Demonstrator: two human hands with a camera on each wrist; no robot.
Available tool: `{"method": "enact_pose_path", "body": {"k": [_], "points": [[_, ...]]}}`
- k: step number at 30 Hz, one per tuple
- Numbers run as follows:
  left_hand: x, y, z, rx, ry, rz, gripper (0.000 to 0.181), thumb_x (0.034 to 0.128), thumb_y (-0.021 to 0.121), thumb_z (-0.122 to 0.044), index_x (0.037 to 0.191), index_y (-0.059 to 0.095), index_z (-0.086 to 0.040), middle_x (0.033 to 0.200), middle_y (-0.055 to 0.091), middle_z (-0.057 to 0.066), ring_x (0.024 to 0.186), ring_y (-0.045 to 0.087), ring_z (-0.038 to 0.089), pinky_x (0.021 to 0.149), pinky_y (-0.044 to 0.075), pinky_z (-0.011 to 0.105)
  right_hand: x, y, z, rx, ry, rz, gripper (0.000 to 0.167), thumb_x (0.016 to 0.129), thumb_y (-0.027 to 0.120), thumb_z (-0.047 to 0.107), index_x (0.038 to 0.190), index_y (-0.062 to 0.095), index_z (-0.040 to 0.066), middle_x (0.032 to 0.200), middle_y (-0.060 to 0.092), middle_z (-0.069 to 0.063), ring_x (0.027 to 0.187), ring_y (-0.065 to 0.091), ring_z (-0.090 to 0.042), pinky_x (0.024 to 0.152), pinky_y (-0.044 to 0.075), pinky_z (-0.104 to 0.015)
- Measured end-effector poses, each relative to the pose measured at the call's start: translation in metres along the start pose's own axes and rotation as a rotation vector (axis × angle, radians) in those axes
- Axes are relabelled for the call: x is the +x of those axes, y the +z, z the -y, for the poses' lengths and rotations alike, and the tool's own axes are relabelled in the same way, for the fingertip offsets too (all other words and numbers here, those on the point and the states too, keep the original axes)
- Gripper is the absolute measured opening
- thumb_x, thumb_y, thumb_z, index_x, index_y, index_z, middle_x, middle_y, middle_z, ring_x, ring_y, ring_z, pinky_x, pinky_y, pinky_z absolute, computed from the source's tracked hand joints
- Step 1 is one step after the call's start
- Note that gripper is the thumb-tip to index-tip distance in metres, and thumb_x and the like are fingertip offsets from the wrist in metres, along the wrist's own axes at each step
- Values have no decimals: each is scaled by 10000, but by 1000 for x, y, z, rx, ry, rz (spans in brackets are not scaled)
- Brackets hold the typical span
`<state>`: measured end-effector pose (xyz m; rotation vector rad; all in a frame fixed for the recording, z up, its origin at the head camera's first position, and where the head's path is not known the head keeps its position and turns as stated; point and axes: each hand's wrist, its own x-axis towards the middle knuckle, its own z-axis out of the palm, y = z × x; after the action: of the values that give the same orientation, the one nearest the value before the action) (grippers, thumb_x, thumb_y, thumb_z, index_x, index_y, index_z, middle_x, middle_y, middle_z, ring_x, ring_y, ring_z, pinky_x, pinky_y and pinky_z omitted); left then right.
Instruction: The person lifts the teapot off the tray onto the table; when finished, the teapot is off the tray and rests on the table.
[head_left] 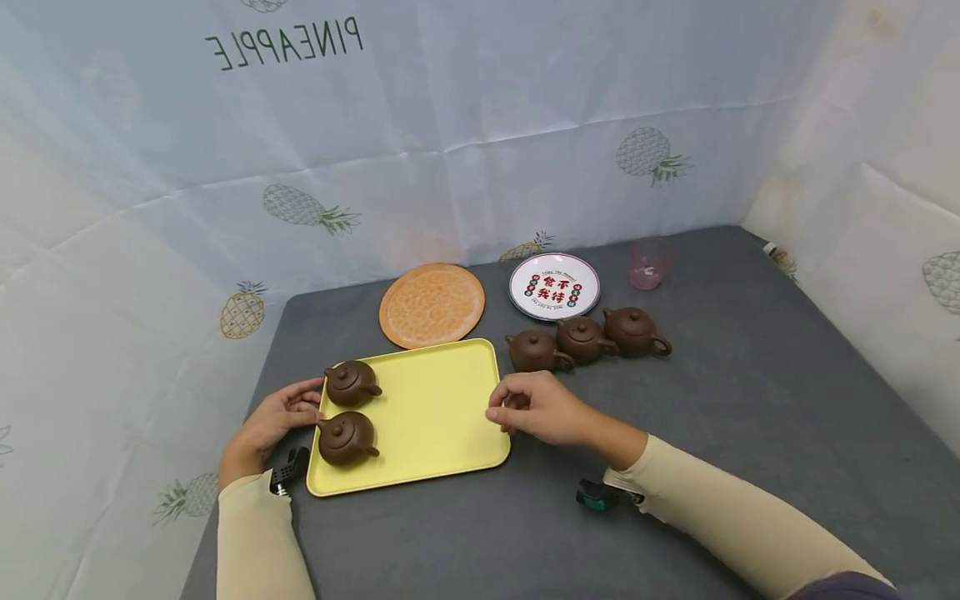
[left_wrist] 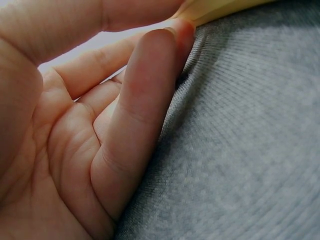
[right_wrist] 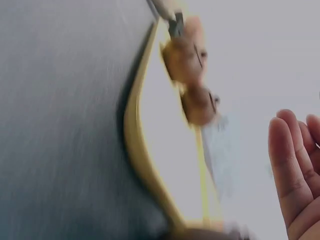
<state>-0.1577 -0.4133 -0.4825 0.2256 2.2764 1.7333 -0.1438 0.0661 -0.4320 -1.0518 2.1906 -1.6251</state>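
Observation:
Two brown teapots stand one behind the other at the left end of the yellow tray. At that end, my left hand grips the tray's edge; the left wrist view shows its fingertips against a strip of yellow rim. My right hand is at the tray's right edge with loosely bent fingers, holding nothing. In the right wrist view its relaxed fingers appear apart from the blurred tray.
Behind my right hand three more brown teapots stand in a slanting row. A round orange mat, a white plate with red characters and a clear pink cup lie along the back of the grey table.

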Motion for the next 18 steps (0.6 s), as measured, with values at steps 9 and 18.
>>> {"method": "enact_pose_path", "body": {"k": [9,18], "points": [[2,-1,4,43,-28,-22,640,879,637,89,1428,314,147,1068,548,123,828,653,131,740,542,265,45,71,4,1,48,176,67,943,667,255,932,686,192,730,668,55,649,639,-67,576,509,-247],[2,-3,7,52,-18,-1,649,892,644,59,1435,301,146,1082,546,132,843,651,137,747,538,264,81,125,-2,0,190,172,105,927,685,295,904,657,197,761,650,73,624,641,-52,527,493,-238]]}}
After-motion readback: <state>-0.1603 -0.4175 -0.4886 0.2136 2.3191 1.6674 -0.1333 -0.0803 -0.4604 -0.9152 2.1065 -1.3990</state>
